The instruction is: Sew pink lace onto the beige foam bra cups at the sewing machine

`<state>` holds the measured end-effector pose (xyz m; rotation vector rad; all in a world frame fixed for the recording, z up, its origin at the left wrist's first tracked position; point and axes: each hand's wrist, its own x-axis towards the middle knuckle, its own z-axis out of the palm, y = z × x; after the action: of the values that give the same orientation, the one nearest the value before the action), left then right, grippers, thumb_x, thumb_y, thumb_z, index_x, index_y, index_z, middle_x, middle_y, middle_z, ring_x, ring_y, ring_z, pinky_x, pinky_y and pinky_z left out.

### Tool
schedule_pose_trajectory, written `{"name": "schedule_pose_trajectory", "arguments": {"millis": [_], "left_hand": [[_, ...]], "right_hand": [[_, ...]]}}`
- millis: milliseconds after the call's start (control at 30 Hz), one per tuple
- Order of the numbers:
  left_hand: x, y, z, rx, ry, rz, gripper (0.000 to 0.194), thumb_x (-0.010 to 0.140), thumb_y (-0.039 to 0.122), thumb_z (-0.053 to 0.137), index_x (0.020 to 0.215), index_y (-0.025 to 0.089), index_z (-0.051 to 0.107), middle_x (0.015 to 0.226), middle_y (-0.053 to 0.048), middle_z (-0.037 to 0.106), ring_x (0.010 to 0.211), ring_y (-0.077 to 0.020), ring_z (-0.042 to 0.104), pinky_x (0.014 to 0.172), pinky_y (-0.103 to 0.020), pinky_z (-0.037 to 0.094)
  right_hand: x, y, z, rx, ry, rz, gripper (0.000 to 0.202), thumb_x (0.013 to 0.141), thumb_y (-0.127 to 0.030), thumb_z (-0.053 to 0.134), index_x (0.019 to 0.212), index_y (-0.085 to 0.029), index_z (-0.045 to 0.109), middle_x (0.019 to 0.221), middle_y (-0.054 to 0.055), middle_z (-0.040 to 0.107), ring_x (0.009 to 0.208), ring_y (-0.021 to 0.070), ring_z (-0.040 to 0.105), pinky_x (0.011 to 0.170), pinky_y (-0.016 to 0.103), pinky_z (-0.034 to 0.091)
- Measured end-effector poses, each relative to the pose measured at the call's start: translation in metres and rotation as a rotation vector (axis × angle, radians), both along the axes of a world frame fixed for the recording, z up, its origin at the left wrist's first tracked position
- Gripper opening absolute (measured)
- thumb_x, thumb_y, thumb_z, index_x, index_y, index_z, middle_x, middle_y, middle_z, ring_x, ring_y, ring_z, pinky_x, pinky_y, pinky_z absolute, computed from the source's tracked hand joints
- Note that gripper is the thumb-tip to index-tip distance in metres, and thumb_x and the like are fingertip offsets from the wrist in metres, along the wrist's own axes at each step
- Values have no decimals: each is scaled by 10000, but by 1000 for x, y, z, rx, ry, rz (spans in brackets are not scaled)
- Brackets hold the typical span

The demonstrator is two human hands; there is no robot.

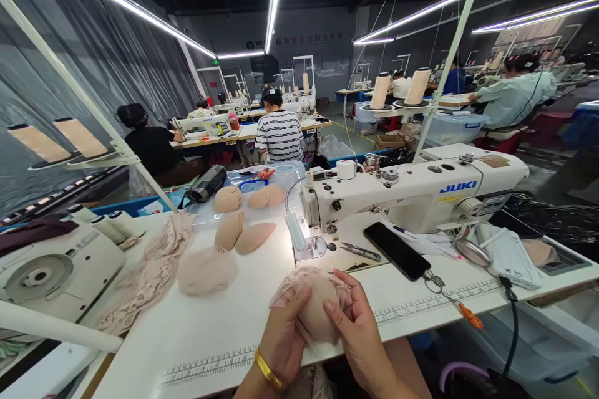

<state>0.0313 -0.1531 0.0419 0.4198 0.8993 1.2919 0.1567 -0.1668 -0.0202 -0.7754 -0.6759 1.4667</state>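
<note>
Left hand (286, 333) and right hand (359, 329) both pinching beige cup (319, 307) wrapped in lacy fabric, thumbs on near face. Cup held up over near edge of white table (206, 330), nearer than sewing machine (402, 193). Black phone (397, 251) lies right of hands, small snips (360, 252) just left of it. Over on left, sheer piece (208, 271); loose cups (255, 238) farther off; lace (154, 274) beyond, farther left.
</note>
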Motion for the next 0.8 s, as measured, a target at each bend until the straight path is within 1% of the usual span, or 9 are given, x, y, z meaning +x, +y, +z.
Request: {"name": "schedule_pose_trajectory", "arguments": {"millis": [67,167,233,367,567,733,800], "left_hand": [[-1,1,-2,12,9,10,450,670,300,961,1055,147,785,1134,-114,778,1037,-302,731,894,-353,608],[-2,2,-3,17,0,-14,436,693,309,948,1057,135,784,1102,-126,783,1039,-321,731,889,-368,608],[-2,2,-2,14,-15,-30,451,696,312,948,1073,131,779,1103,-136,780,1048,-335,728,904,-392,605],[-2,1,2,-16,-22,-6,514,647,319,975,1074,119,771,1104,-148,775,1060,-352,720,921,-413,599],[-2,2,3,-16,-28,-19,528,631,341,988,1061,128,769,1089,-144,777,1033,-342,727,906,-414,605],[2,3,3,4,-34,-32,492,687,354,960,1080,133,762,1104,-136,774,1005,-312,736,885,-384,610],[3,5,4,2,-26,-27,483,679,349,962,1060,128,763,1082,-136,777,1003,-313,737,875,-377,613]], "right_hand": [[0,0,0,1,1,-2,718,821,-438,855,1413,-307,470,1294,70,695,1085,260,696,991,397,557],[0,0,1,-5,8,3,739,835,-435,844,1438,-299,438,1299,80,691,1142,274,681,1032,425,539],[0,0,2,-6,14,11,750,849,-432,834,1454,-295,413,1311,86,684,1182,281,666,1066,448,519],[0,1,3,1,25,16,749,851,-430,834,1448,-292,404,1344,98,666,1221,296,648,1110,493,482],[-2,2,0,-10,26,12,743,847,-428,838,1442,-301,411,1330,100,677,1206,291,656,1071,459,510],[0,1,4,-27,20,23,755,845,-427,838,1451,-294,408,1309,98,678,1158,268,671,1035,422,528],[1,1,5,-24,9,29,763,853,-436,829,1458,-295,388,1313,95,668,1140,255,672,1033,415,523]]}}
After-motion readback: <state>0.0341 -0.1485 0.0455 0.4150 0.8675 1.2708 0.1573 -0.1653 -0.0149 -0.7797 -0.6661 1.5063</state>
